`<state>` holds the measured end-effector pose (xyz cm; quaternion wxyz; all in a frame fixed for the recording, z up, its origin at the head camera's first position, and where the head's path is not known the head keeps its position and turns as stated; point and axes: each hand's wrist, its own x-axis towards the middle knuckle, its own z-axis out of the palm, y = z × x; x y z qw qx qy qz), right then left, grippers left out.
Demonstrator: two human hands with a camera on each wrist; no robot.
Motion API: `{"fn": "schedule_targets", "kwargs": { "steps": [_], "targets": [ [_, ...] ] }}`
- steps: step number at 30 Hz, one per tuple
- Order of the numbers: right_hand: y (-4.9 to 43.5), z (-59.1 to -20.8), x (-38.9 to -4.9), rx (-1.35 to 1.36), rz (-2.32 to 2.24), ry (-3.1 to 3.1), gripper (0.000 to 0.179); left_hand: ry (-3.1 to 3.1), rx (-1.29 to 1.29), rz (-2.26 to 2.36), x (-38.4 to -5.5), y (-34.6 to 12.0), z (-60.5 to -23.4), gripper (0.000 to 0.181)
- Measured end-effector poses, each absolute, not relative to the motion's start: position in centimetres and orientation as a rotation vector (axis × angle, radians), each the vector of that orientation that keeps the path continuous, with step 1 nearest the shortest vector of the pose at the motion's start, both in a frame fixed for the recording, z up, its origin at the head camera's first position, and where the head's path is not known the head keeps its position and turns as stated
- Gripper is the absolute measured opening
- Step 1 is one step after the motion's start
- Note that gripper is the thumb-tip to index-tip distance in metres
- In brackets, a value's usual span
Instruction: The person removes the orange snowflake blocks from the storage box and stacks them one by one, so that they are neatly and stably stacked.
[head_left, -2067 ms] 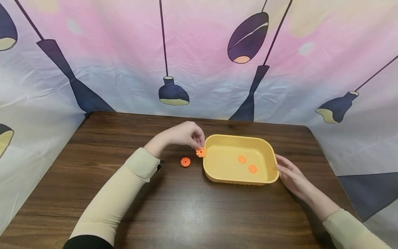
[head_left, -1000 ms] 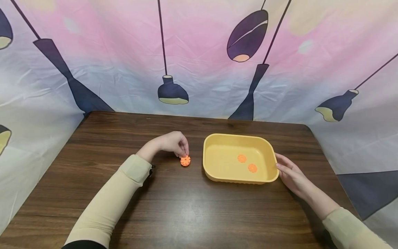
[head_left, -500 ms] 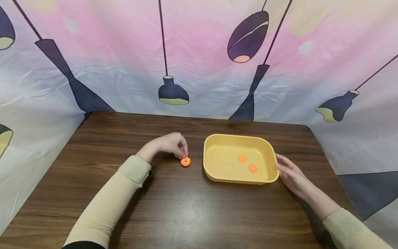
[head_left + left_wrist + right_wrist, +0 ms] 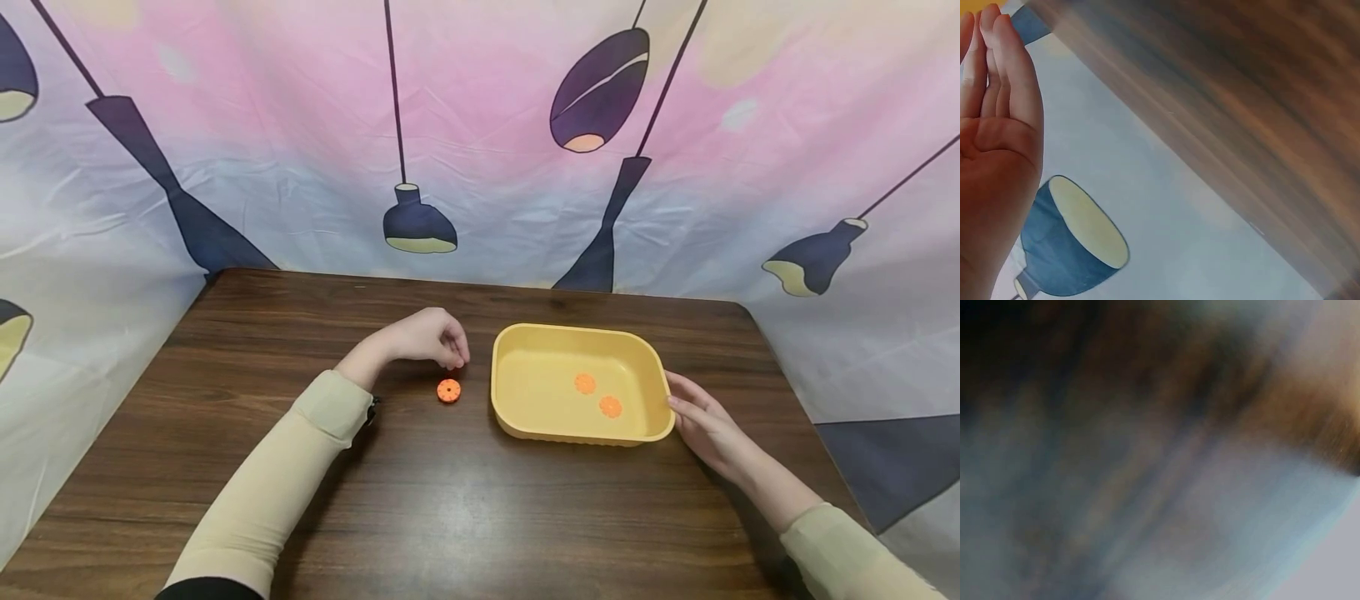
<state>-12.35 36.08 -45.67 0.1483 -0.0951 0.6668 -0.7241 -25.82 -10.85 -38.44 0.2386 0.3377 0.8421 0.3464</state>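
Observation:
In the head view my left hand [image 4: 432, 336] hovers just above and behind an orange notched disc [image 4: 448, 391] on the table, which has a small dark centre hole. Nothing shows between its fingers. The left wrist view catches this hand's palm [image 4: 994, 144], with its fingers fairly straight and side by side. Two similar flat orange discs, one [image 4: 585, 383] farther back and one [image 4: 611, 407] nearer, lie inside a yellow rectangular basin [image 4: 517, 429]. My right hand [image 4: 708, 429] touches the basin's right end from outside, its thumb tip at the rim.
A dark wood-grain table [image 4: 465, 517] carries everything. Behind it and at both sides hangs a pastel cloth [image 4: 495, 167] printed with dark lamps. The right wrist view is badly blurred and shows no hand clearly.
My left hand brought an orange disc left from the basin's rim, set it onto the disc on the table, and let go. It has since risen slightly rightward. My right hand stays put.

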Motion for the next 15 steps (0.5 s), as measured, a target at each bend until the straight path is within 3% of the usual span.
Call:
{"fn": "schedule_targets", "kwargs": {
  "steps": [15],
  "targets": [
    [36.2, -46.0, -12.4, -0.279, -2.094, 1.915, 0.04, 2.343, 1.113, 1.013, -26.3, -5.0, -36.3, 0.011]
  ]
}}
